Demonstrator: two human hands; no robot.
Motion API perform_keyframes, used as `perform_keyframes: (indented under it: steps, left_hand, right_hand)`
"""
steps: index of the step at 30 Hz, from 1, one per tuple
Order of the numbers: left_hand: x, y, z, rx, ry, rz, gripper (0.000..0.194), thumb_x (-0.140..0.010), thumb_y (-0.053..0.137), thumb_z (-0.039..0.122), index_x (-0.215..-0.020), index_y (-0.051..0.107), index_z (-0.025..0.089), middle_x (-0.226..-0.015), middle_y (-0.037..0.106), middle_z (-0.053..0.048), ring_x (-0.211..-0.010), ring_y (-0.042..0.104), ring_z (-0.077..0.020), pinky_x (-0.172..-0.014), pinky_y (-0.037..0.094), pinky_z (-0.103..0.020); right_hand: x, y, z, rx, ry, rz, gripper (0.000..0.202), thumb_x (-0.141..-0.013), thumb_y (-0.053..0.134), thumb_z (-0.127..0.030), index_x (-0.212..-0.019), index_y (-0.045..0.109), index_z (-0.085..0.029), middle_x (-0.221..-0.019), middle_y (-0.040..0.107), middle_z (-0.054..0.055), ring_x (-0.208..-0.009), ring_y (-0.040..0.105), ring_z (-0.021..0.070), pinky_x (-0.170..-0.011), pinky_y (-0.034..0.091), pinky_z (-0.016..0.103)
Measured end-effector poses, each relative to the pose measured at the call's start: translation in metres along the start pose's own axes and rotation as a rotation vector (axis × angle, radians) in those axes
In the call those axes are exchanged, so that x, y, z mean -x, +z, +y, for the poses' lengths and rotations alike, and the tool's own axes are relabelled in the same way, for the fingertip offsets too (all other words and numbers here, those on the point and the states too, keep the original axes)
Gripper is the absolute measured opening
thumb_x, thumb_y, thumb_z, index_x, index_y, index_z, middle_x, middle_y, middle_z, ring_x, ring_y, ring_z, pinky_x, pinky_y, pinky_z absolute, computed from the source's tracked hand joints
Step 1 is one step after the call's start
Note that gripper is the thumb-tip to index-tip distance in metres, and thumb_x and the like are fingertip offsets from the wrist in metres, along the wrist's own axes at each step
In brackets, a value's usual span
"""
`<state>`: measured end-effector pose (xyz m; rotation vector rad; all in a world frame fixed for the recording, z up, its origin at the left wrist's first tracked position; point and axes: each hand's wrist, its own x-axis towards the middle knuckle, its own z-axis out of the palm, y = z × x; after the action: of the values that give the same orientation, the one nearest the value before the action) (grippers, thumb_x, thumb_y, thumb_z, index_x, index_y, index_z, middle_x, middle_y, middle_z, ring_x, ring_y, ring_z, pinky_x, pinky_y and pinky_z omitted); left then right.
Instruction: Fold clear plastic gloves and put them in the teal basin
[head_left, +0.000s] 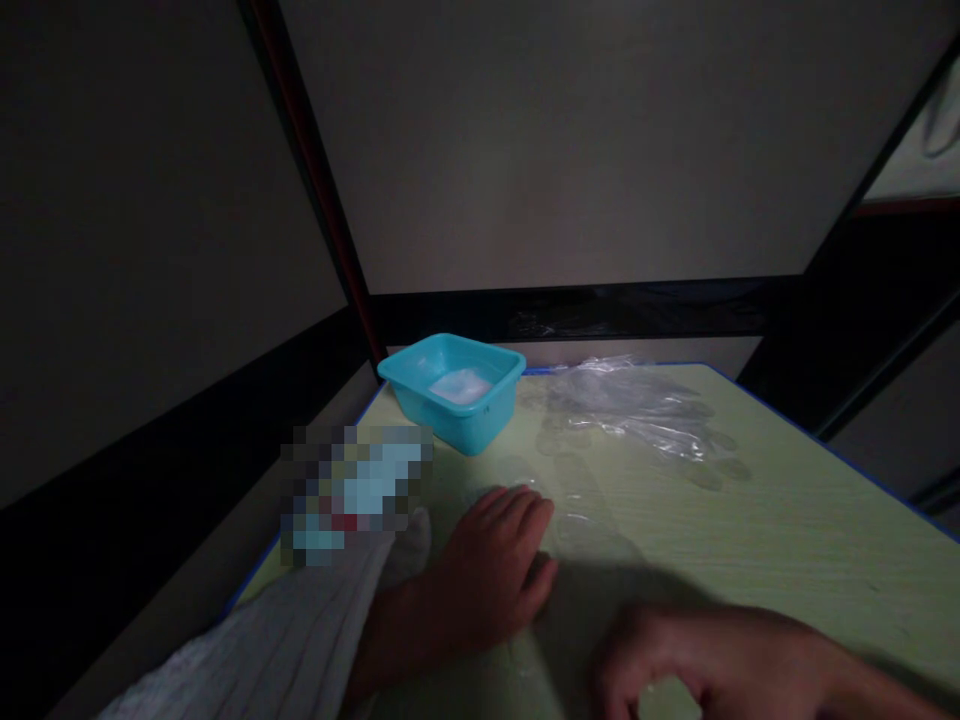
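Observation:
My left hand (499, 560) is low over the middle of the pale green table (810, 520), with its fingers bent and close together and the thumb beside them. Thin clear plastic (577, 500) lies flat just beyond its fingertips; whatever the fingers hold is hidden. Nearer the bottom edge, my right hand (705, 655) is curled and blurred, its fingertips partly cut off by the frame. Clear plastic gloves (637, 405) lie in a crumpled, overlapping pile at the table's far side.
A turquoise basin (472, 430) with something whitish inside stands at the far left corner. A pixelated item (379, 480) lies at the left edge, beyond my grey sleeve (292, 630). Grey wall panels (562, 150) rise behind the table and on the left.

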<state>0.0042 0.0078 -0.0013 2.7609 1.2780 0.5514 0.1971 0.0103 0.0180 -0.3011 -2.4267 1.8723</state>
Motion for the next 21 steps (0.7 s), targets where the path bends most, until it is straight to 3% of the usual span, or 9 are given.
perform_keyframes:
  steps: [1,3,5,7,10,14,16,18,21]
  left_hand:
    - [0.0,0.0,0.0,-0.011,-0.006,0.013,0.034,-0.079,0.046,0.02,-0.112,0.048,0.012,-0.116,0.057,-0.014,-0.111,0.05,-0.0274,-0.096,0.041,-0.045]
    - [0.001,0.0,-0.001,-0.043,-0.021,0.031,0.039,-0.079,0.047,0.022,-0.116,0.046,0.01,-0.119,0.056,-0.016,-0.112,0.05,-0.0293,-0.096,0.041,-0.048]
    - [0.002,0.001,-0.002,-0.081,-0.03,0.048,0.043,-0.079,0.047,0.023,-0.119,0.045,0.008,-0.119,0.056,-0.018,-0.111,0.051,-0.0308,-0.094,0.041,-0.049]
    - [0.004,0.003,-0.004,-0.107,-0.032,0.053,0.043,-0.08,0.047,0.023,-0.121,0.044,0.009,-0.118,0.057,-0.018,-0.11,0.052,-0.031,-0.094,0.041,-0.05]
    - [0.004,0.005,-0.007,-0.096,-0.029,0.048,0.044,-0.081,0.046,0.022,-0.122,0.041,0.009,-0.121,0.056,-0.018,-0.114,0.05,-0.03,-0.098,0.037,-0.052]
    - [0.004,-0.005,-0.002,0.037,0.134,0.055,0.044,-0.081,0.046,0.021,-0.123,0.04,0.008,-0.128,0.051,-0.019,-0.123,0.042,-0.0271,-0.104,0.031,-0.048]
    - [0.005,-0.011,0.003,0.146,0.312,-0.023,0.041,-0.083,0.045,0.022,-0.122,0.042,0.01,-0.127,0.053,-0.016,-0.123,0.043,-0.0225,-0.106,0.03,-0.04]
    - [0.007,-0.016,0.008,0.241,0.467,-0.173,0.041,-0.085,0.045,0.026,-0.123,0.044,0.012,-0.125,0.056,-0.013,-0.123,0.044,-0.0199,-0.108,0.027,-0.034]
    - [0.01,-0.018,0.012,0.348,0.565,-0.316,0.038,-0.09,0.04,0.028,-0.125,0.045,0.014,-0.123,0.059,-0.01,-0.125,0.042,-0.0166,-0.111,0.02,-0.033]
  right_hand:
    - [0.003,-0.007,-0.003,0.025,0.029,0.103,0.019,-0.08,0.053,-0.033,-0.073,0.056,-0.016,-0.071,0.058,0.003,-0.067,0.056,0.013,-0.063,0.047,0.024]
    - [0.01,-0.023,-0.008,0.245,0.061,0.44,0.025,-0.088,0.044,-0.034,-0.09,0.06,-0.016,-0.086,0.064,0.006,-0.081,0.06,0.0159,-0.073,0.049,0.029]
    - [0.018,-0.04,-0.005,0.483,0.12,0.575,0.031,-0.092,0.039,-0.035,-0.109,0.057,-0.019,-0.108,0.063,0.009,-0.099,0.058,0.0196,-0.087,0.045,0.037]
    - [0.023,-0.051,0.002,0.657,0.184,0.583,0.038,-0.093,0.035,-0.037,-0.121,0.051,-0.018,-0.124,0.056,0.011,-0.113,0.052,0.023,-0.097,0.04,0.042]
    - [0.025,-0.057,0.011,0.882,0.25,0.493,0.041,-0.094,0.033,-0.034,-0.127,0.048,-0.016,-0.131,0.052,0.011,-0.121,0.046,0.0258,-0.103,0.032,0.047]
    - [0.023,-0.056,0.011,1.021,0.265,0.46,0.039,-0.095,0.029,-0.026,-0.125,0.05,-0.012,-0.126,0.056,0.013,-0.113,0.052,0.0243,-0.097,0.041,0.043]
    - [0.025,-0.056,0.009,1.053,0.255,0.464,0.038,-0.095,0.028,-0.025,-0.12,0.053,-0.012,-0.118,0.06,0.013,-0.105,0.057,0.0234,-0.091,0.045,0.041]
    - [0.028,-0.057,0.008,1.068,0.246,0.476,0.035,-0.095,0.03,-0.026,-0.115,0.056,-0.015,-0.109,0.064,0.012,-0.097,0.06,0.0225,-0.085,0.048,0.039]
    - [0.033,-0.06,0.008,1.094,0.239,0.526,0.032,-0.093,0.034,-0.027,-0.105,0.062,-0.017,-0.093,0.068,0.01,-0.087,0.062,0.0229,-0.08,0.048,0.042]
